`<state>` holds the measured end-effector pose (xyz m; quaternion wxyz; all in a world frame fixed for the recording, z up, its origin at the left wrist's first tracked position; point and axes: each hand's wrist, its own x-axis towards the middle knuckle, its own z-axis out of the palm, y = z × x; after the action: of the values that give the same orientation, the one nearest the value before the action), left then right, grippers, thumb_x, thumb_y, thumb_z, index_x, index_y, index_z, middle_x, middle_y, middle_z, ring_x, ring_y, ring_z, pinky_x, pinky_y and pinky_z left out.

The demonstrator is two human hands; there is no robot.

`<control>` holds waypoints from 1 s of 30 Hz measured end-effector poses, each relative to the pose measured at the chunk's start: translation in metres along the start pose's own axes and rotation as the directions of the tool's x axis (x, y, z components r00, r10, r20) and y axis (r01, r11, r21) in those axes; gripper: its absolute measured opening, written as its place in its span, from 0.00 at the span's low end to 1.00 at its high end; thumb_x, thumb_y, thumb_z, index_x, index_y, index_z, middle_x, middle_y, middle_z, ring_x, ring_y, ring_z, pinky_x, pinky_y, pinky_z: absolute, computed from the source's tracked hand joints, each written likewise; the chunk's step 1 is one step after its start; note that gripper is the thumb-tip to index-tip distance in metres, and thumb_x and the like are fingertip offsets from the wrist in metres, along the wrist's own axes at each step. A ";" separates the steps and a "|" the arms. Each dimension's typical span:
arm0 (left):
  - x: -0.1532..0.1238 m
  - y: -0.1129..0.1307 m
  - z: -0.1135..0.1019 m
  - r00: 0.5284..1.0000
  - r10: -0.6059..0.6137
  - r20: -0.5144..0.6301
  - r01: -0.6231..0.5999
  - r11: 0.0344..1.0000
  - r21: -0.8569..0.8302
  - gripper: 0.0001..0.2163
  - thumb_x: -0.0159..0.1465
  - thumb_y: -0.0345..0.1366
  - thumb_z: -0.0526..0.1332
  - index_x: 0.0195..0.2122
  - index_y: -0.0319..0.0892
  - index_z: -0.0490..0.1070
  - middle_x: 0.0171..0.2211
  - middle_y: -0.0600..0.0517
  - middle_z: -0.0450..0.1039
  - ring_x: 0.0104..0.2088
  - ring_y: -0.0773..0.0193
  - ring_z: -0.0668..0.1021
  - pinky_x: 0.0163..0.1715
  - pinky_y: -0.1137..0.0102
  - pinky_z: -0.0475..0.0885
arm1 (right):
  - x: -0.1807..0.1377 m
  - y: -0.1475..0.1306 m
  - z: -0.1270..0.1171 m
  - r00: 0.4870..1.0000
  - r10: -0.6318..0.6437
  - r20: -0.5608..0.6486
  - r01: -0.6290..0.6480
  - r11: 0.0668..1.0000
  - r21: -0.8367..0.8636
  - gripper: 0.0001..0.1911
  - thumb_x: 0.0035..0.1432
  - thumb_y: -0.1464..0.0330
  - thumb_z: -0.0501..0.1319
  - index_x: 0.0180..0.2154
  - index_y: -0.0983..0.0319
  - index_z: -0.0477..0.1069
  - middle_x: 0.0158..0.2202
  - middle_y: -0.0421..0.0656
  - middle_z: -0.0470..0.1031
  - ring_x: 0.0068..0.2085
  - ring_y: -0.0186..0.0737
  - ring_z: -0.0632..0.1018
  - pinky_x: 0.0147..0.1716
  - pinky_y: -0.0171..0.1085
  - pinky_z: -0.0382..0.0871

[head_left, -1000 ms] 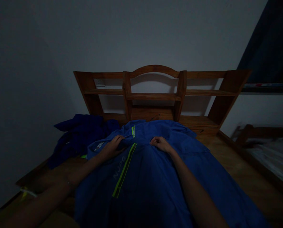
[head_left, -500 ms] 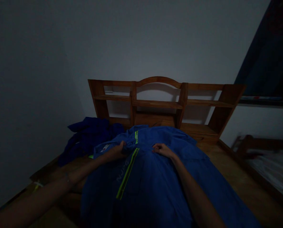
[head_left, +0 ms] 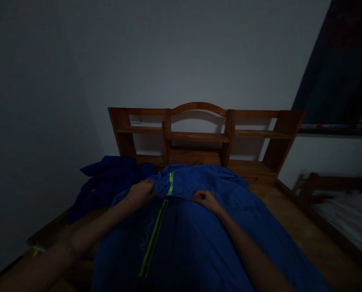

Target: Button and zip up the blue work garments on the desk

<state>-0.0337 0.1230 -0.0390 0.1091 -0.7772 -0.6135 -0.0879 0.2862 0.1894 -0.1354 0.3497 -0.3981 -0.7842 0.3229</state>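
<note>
A blue work jacket (head_left: 199, 227) with yellow-green reflective strips and pale lettering spreads over the wooden bed in front of me. My left hand (head_left: 142, 191) is closed on its fabric left of the short strip, its fingertips smeared by motion. With thumb and fingers curled together, my right hand (head_left: 207, 200) pinches a fold near the middle of the jacket. Between the hands the cloth runs in a raised edge. The lower front of the jacket lies in deep shadow.
Behind the jacket stands a wooden headboard (head_left: 195, 137) with open shelves against the wall. A darker blue garment (head_left: 109, 178) lies crumpled at the left. To the right are bare wooden boards (head_left: 293, 215), another wooden frame with pale bedding (head_left: 348, 215), and a dark curtain (head_left: 339, 73).
My left hand has moved left and slightly toward me. The lettered front panel has shifted left and down with it. My right hand stays pinched at nearly the same place on the jacket.
</note>
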 end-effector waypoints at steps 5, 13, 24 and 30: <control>0.042 0.086 0.005 0.937 0.349 -0.006 -0.348 0.933 -0.096 0.29 0.45 0.47 0.69 0.48 0.48 0.66 0.45 0.45 0.69 0.44 0.52 0.72 0.39 0.64 0.67 | 0.000 0.000 -0.001 1.000 -0.011 -0.002 0.011 1.000 -0.004 0.12 0.51 0.60 0.62 0.34 0.61 0.76 0.27 0.39 0.72 0.29 0.34 0.71 0.29 0.31 0.62; 0.072 0.083 0.059 0.930 0.366 -0.016 -0.352 0.880 -0.320 0.07 0.58 0.42 0.61 0.35 0.46 0.73 0.35 0.52 0.73 0.38 0.63 0.75 0.35 0.72 0.66 | 0.004 -0.001 -0.004 0.999 0.010 -0.039 -0.009 0.999 0.037 0.14 0.54 0.59 0.59 0.34 0.62 0.75 0.31 0.41 0.75 0.32 0.36 0.74 0.32 0.32 0.64; 0.055 0.084 0.080 0.884 0.446 -0.141 -0.462 0.779 -0.424 0.09 0.64 0.39 0.55 0.41 0.48 0.73 0.39 0.54 0.72 0.38 0.67 0.75 0.35 0.74 0.65 | -0.001 -0.017 -0.001 0.996 -0.024 -0.090 0.015 0.995 -0.103 0.10 0.57 0.64 0.57 0.37 0.60 0.74 0.32 0.41 0.75 0.33 0.37 0.73 0.34 0.34 0.64; 0.051 0.086 0.077 0.926 0.330 -0.183 -0.377 0.806 -0.456 0.11 0.62 0.37 0.57 0.46 0.50 0.71 0.41 0.55 0.71 0.39 0.67 0.75 0.35 0.74 0.65 | -0.007 -0.039 0.006 0.976 -0.182 -0.119 0.156 0.967 -0.200 0.10 0.59 0.70 0.54 0.40 0.59 0.73 0.38 0.43 0.74 0.41 0.39 0.73 0.45 0.37 0.63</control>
<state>0.0621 0.1731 -0.1049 -0.0448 -0.8750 -0.4104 -0.2530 0.2688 0.1638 -0.1096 0.3890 -0.3825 -0.8168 0.1877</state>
